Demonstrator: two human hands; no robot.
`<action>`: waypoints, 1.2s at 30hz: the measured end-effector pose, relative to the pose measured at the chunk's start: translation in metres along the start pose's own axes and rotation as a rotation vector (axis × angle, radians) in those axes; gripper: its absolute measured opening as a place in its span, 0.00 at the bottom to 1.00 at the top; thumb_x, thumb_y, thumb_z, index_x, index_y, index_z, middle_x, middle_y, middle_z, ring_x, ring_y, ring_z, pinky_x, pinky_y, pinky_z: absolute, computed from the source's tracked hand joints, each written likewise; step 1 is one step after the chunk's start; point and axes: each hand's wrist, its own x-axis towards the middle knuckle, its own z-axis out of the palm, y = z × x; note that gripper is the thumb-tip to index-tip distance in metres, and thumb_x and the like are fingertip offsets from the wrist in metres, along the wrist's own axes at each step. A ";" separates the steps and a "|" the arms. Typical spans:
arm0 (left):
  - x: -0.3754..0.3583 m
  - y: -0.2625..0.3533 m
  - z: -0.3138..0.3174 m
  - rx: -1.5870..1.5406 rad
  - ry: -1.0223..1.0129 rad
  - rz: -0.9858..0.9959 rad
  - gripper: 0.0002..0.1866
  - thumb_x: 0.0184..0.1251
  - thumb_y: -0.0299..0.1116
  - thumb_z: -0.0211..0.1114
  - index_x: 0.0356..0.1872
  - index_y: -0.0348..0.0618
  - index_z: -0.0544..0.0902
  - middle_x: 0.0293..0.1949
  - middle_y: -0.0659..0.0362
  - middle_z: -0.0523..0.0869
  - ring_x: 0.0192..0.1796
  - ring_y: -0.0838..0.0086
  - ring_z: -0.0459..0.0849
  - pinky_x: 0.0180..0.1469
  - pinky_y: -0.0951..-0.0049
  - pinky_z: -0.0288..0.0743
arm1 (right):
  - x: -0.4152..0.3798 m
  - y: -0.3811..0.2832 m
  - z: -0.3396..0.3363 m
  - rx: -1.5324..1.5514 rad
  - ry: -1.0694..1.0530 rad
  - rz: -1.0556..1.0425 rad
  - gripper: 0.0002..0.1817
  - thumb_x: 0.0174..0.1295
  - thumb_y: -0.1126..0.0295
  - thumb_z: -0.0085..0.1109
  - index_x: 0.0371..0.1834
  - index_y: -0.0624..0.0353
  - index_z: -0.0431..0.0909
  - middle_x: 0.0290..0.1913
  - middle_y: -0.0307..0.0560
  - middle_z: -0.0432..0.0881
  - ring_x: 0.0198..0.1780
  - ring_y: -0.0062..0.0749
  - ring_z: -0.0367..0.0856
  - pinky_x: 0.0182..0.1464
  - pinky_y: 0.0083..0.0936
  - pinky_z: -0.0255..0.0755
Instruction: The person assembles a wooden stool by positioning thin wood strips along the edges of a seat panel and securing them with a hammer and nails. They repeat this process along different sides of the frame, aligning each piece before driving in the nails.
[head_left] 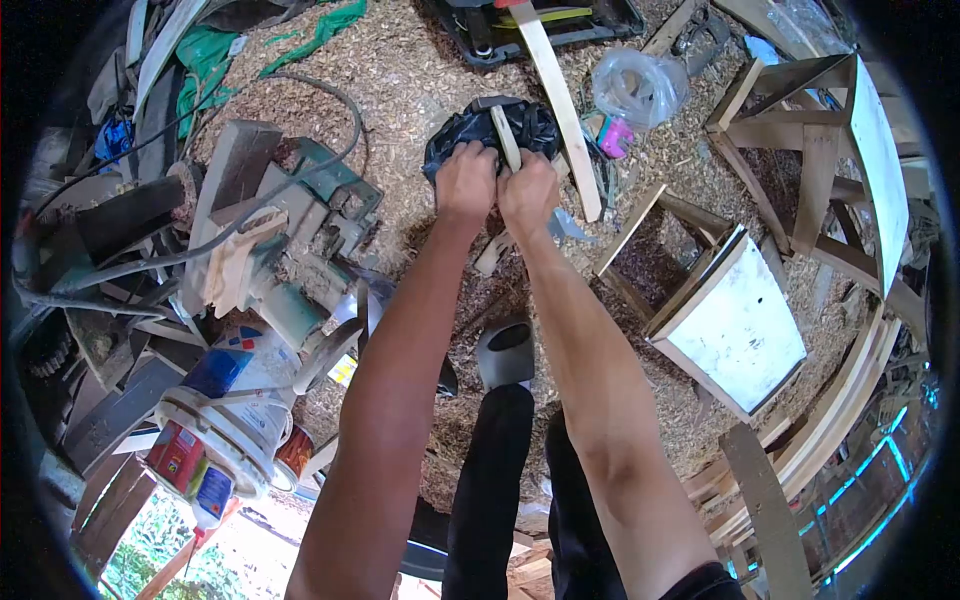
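Your two bare forearms fill the lower middle of the view, reaching down and forward over your dark trouser legs (490,480) and one grey shoe toe (505,352). Beneath everything is the floor (420,70), covered in wood shavings. To your left sits a green and cream woodworking machine (290,220) with a grey cable looped over it, and just in front of it a white bucket (235,420) with coloured cans beside it. To your right stands an open wooden box frame with a white panel (735,325), with a larger timber frame (800,130) beyond it. A long pale wooden slat (560,100) lies slanted on the shavings, and a clear plastic bag (640,85) rests near its far end.

The black plastic bag (480,125) lies on the floor straight ahead, touching the slat. Your left hand (465,180) has its fingers curled tight on the bag's near edge. Your right hand (528,192), just beside it and touching it, has its fingers closed around the lower end of a short wooden strip (505,135) that rises across the bag.
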 end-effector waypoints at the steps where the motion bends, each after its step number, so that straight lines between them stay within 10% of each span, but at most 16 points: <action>1: -0.002 0.000 -0.002 -0.040 -0.036 -0.013 0.06 0.57 0.32 0.63 0.32 0.42 0.82 0.36 0.54 0.82 0.45 0.58 0.80 0.47 0.58 0.78 | -0.001 -0.004 -0.005 0.020 -0.027 0.006 0.12 0.53 0.69 0.62 0.41 0.55 0.84 0.42 0.52 0.82 0.42 0.54 0.82 0.45 0.44 0.76; 12: -0.008 -0.004 -0.017 -0.387 0.022 -0.120 0.08 0.60 0.24 0.60 0.39 0.36 0.84 0.36 0.50 0.86 0.40 0.54 0.85 0.45 0.62 0.79 | -0.011 -0.026 -0.030 0.190 -0.001 -0.044 0.11 0.50 0.70 0.64 0.38 0.58 0.85 0.43 0.55 0.81 0.43 0.54 0.82 0.46 0.42 0.77; 18: -0.011 0.012 -0.037 -0.902 0.065 -0.355 0.11 0.61 0.17 0.60 0.45 0.32 0.83 0.37 0.50 0.88 0.40 0.69 0.87 0.46 0.73 0.79 | -0.017 -0.045 -0.051 0.217 -0.020 0.039 0.15 0.50 0.69 0.64 0.40 0.62 0.85 0.41 0.58 0.84 0.44 0.54 0.83 0.50 0.43 0.75; 23: -0.019 0.039 -0.081 -1.189 0.050 -0.486 0.11 0.63 0.18 0.62 0.46 0.32 0.81 0.39 0.56 0.86 0.42 0.78 0.83 0.47 0.79 0.76 | -0.029 -0.060 -0.089 0.514 0.010 0.027 0.11 0.56 0.67 0.62 0.37 0.64 0.85 0.24 0.59 0.83 0.27 0.46 0.84 0.34 0.35 0.75; 36: -0.089 0.321 -0.111 -0.969 -0.283 -0.032 0.09 0.64 0.23 0.62 0.44 0.35 0.84 0.35 0.62 0.85 0.37 0.84 0.79 0.40 0.82 0.71 | -0.116 0.099 -0.359 0.661 0.131 0.230 0.15 0.61 0.66 0.63 0.47 0.63 0.80 0.19 0.48 0.79 0.22 0.25 0.78 0.26 0.26 0.69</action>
